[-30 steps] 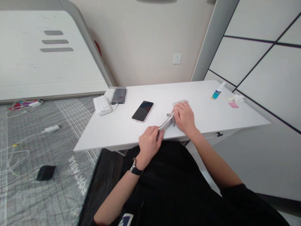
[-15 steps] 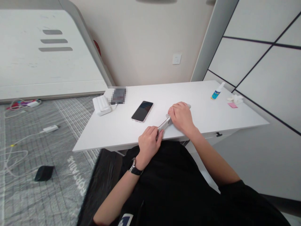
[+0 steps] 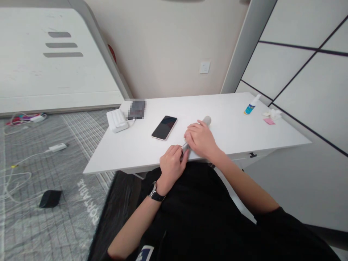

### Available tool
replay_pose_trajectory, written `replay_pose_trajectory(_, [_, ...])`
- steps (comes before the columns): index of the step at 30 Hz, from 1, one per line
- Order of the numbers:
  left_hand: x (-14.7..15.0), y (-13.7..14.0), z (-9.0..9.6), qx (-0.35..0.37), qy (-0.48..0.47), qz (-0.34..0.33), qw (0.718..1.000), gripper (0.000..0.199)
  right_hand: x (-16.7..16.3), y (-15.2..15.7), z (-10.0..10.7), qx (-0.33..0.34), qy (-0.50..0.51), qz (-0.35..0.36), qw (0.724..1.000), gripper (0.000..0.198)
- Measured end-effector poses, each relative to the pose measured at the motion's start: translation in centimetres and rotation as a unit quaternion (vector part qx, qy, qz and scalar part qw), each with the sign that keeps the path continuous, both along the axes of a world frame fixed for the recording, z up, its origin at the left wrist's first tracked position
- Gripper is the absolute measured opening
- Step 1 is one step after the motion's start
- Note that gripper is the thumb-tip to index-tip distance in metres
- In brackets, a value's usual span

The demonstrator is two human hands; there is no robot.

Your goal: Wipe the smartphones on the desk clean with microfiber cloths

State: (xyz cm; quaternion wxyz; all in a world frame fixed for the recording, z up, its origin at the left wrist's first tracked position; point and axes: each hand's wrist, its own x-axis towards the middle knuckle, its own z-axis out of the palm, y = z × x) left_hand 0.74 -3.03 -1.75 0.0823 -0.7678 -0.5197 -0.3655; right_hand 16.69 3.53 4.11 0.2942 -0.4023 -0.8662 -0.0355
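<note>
My left hand is closed at the table's front edge, its thumb and fingers pinching the near end of a slim silver-white bar. My right hand is curled over the bar farther up, close to the left. From beyond its fingers sticks out a light grey round-ended piece; whether it joins the bar is hidden under the hand. Left of the hands, a smartphone with a dark screen and light rim lies flat on the white table.
At the table's left end are a white multi-slot block with a cable and a blurred dark item. On the right stand a blue-labelled bottle, a pink slip and crumpled white tissue. Cables trail over the floor mat.
My right hand has slid along the bar toward my left hand, and the grey piece has come with it, showing more of its far end. My left hand has stayed in place.
</note>
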Motion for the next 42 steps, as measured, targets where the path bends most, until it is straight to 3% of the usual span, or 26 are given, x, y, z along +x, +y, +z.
replay_pose_trajectory(3, [-0.1, 0.0, -0.2, 0.016, -0.010, -0.004, 1.000, 0.020, -1.0, -1.5, -0.1, 0.006, -0.022, 0.118, 0.993, 0.031])
replay_pose_trajectory(5, [-0.1, 0.0, -0.1, 0.010, -0.008, -0.003, 1.000, 0.021, -0.3, -0.6, -0.3, 0.011, -0.027, 0.128, 0.991, 0.032])
replay_pose_trajectory(9, [0.0, -0.2, 0.4, -0.007, -0.001, -0.003, 1.000, 0.032, 2.4, 2.7, -0.3, 0.010, 0.000, -0.045, 0.999, 0.039])
replay_pose_trajectory(11, [0.1, -0.1, 0.4, -0.005, -0.002, 0.000, 1.000, 0.033, 2.4, 2.6, -0.2, 0.009, 0.008, -0.085, 0.996, 0.042])
replay_pose_trajectory(13, [0.1, 0.0, 0.1, -0.006, -0.001, 0.002, 1.000, 0.031, 1.4, 1.0, -0.3, 0.012, -0.001, -0.029, 0.999, 0.040])
replay_pose_trajectory(16, [-0.1, 0.1, -0.3, -0.002, -0.006, 0.008, 1.000, 0.020, -0.4, -1.2, -0.7, 0.029, -0.023, 0.111, 0.993, 0.033])
replay_pose_trajectory(17, [-0.1, 0.2, -0.4, -0.001, -0.006, 0.010, 1.000, 0.018, -0.6, -1.4, -0.9, 0.038, -0.025, 0.124, 0.991, 0.034])
replay_pose_trajectory(19, [-0.2, 0.2, -0.2, -0.002, -0.001, 0.010, 1.000, 0.018, -0.5, -0.8, -1.1, 0.051, -0.019, 0.080, 0.995, 0.040])
replay_pose_trajectory(22, [0.0, 0.1, 0.2, -0.002, 0.006, 0.006, 1.000, 0.027, 0.3, 0.5, -1.1, 0.046, 0.023, -0.059, 0.997, 0.042])
replay_pose_trajectory(24, [0.2, 0.1, 0.3, 0.001, 0.005, 0.006, 1.000, 0.030, 0.3, 0.3, -1.0, 0.037, 0.048, -0.095, 0.994, 0.042])
replay_pose_trajectory(26, [0.1, 0.1, 0.1, 0.008, -0.002, -0.001, 1.000, 0.026, -0.3, -0.8, -1.0, 0.029, 0.054, -0.046, 0.997, 0.039])
replay_pose_trajectory(29, [-0.1, 0.2, -0.3, 0.035, -0.019, -0.016, 0.999, 0.015, -0.9, -2.1, -1.3, 0.035, 0.024, 0.115, 0.992, 0.045])
replay_pose_trajectory(31, [-0.1, 0.2, -0.3, 0.037, -0.016, -0.017, 0.999, 0.017, -0.3, -1.5, -1.4, 0.036, 0.021, 0.144, 0.989, 0.054])
replay_pose_trajectory(32, [-0.1, 0.2, -0.2, 0.029, -0.010, -0.016, 0.999, 0.021, 0.2, -0.8, -1.4, 0.032, 0.031, 0.115, 0.992, 0.055])
replay_pose_trajectory(35, [0.0, 0.0, 0.1, 0.011, 0.002, -0.006, 1.000, 0.030, 1.6, 0.9, -1.0, 0.017, 0.069, -0.059, 0.996, 0.046])
replay_pose_trajectory(37, [0.1, 0.0, 0.2, 0.014, 0.002, -0.002, 1.000, 0.030, 1.5, 0.7, -0.8, 0.014, 0.071, -0.110, 0.991, 0.041])
replay_pose_trajectory(42, [0.0, 0.3, -0.4, 0.025, -0.007, 0.001, 1.000, 0.018, -0.9, -2.5, -0.7, 0.013, 0.032, 0.054, 0.998, 0.025])
